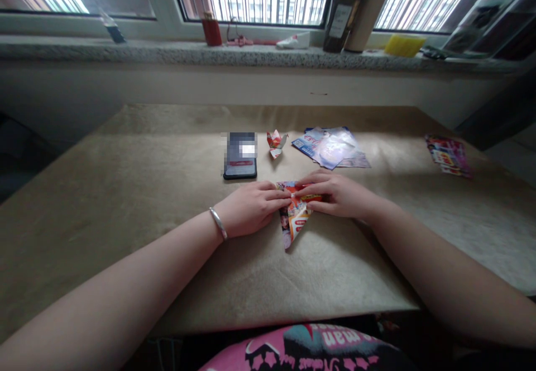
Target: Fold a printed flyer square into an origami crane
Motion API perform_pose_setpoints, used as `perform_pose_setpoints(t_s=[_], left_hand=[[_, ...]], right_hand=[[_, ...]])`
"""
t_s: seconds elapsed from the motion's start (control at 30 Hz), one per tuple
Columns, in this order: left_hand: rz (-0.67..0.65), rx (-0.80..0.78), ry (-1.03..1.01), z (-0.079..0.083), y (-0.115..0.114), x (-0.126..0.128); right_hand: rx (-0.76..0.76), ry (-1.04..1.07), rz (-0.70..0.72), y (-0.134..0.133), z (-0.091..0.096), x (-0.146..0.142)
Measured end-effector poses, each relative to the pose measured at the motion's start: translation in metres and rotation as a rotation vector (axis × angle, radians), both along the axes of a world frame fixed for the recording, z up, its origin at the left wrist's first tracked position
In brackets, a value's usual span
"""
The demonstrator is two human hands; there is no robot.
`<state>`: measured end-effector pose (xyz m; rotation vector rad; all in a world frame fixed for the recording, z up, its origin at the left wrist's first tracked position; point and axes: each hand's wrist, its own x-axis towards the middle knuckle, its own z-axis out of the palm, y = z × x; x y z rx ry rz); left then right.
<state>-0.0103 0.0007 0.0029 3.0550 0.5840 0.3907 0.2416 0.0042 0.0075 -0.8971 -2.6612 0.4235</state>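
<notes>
A folded piece of colourful printed paper [297, 217] lies on the table before me, its narrow point toward me. From the left, my left hand [256, 206] presses its fingers on the paper's upper left edge, a silver bracelet round the wrist. My right hand [335, 193] grips the upper right part, with the thumb low on the fold and the fingers across the top. The fingertips of both hands come close together over the paper and partly cover it. Just beyond stands a small folded paper figure [275, 143] in red and white.
A phone [240, 157] lies left of the paper figure. Glossy printed sheets [333, 144] overlap behind my right hand, and more printed cards [448, 155] are at the far right. Jars, a yellow block [404, 45] and other items line the windowsill [259, 55].
</notes>
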Motion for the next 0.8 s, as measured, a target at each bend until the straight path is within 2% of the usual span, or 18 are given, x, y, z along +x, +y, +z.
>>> perform_pose_setpoints(t_s=[0.3, 0.8], left_hand=[[0.018, 0.022, -0.063, -0.003, 0.001, -0.002], [0.083, 0.073, -0.004, -0.002, 0.002, -0.003]], right_hand=[[0.084, -0.045, -0.034, -0.006, 0.001, -0.011], [0.134, -0.106, -0.044, -0.002, -0.009, -0.012]])
